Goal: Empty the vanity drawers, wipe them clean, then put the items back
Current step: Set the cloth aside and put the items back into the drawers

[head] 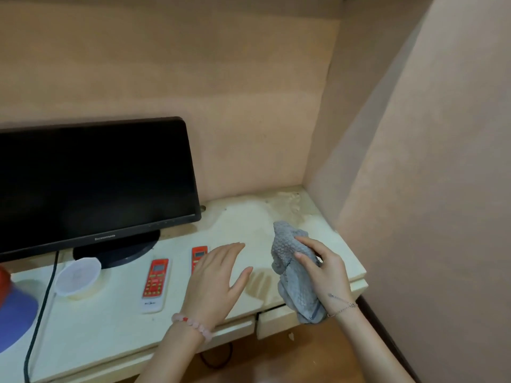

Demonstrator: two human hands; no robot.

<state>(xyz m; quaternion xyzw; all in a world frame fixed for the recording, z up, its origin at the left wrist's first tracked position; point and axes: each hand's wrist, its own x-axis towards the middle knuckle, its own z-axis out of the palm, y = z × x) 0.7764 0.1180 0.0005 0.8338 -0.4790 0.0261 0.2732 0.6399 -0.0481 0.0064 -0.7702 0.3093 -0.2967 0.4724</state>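
Grey cloth (296, 272) is gripped in your right hand (326, 269); left hand (218, 277), spread, may knock the remote (198, 257).

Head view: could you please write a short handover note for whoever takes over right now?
Left hand: open, above the vanity top, partly over one red remote.
Right hand: grips the grey cloth.
The other remote lies on top too; the drawers look nearly closed, insides hidden.
Done: cannot tell.
Left, likely: wipe drawers, return items.
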